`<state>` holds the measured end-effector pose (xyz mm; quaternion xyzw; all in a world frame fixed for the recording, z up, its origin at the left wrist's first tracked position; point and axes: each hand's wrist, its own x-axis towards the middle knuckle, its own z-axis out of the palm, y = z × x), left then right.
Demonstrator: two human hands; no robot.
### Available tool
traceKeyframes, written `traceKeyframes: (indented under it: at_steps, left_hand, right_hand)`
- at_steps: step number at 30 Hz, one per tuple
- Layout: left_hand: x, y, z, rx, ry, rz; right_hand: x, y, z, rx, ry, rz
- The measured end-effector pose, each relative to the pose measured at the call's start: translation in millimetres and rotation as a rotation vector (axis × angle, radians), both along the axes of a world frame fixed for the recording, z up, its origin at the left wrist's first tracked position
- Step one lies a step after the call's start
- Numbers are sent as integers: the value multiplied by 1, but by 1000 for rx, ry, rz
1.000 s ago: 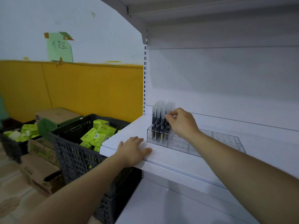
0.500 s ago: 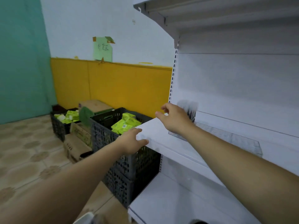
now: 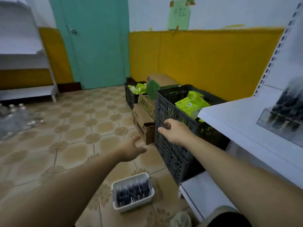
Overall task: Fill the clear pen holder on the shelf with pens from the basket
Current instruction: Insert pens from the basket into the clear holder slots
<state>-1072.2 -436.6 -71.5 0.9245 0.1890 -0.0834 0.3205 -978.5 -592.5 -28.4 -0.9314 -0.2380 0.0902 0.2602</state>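
Hovering over the tiled floor (image 3: 73,128), both hands are empty: left hand (image 3: 131,149) has its fingers loosely spread, right hand (image 3: 175,131) is loosely curled with the thumb apart, gripping nothing, in front of the dark crate (image 3: 170,110). White basket (image 3: 134,205) sits on the floor below the hands, just off the front corner of the bottom shelf board (image 3: 195,194); dark pens (image 3: 132,192) lie packed in it, blurred. Clear pen holder (image 3: 275,123) stands on the upper shelf (image 3: 232,117), back from its front edge, with upright pens (image 3: 291,102) already inside, count unreadable. Step in hand, likely: go down for the next batch. Best to pinch a small bunch mid-barrel, all tips one way, not a fistful, so they stay parallel and drop straight into free slots. Risk: spilling loose pens or knocking the light basket.
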Motion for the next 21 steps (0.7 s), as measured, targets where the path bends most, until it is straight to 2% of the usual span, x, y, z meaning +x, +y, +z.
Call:
traceKeyframes:
  at_steps: [6, 11, 21]
  left_hand:
    - [-12, 68, -100, -9, 162, 108]
    - [-1, 108, -187, -89, 287, 168]
    - [46, 139, -354, -241, 479, 222]
  right_hand:
    - [23, 72, -103, -94, 210, 60]
    - [46, 114, -200, -190, 355, 117]
    - [89, 153, -390, -356, 621, 59]
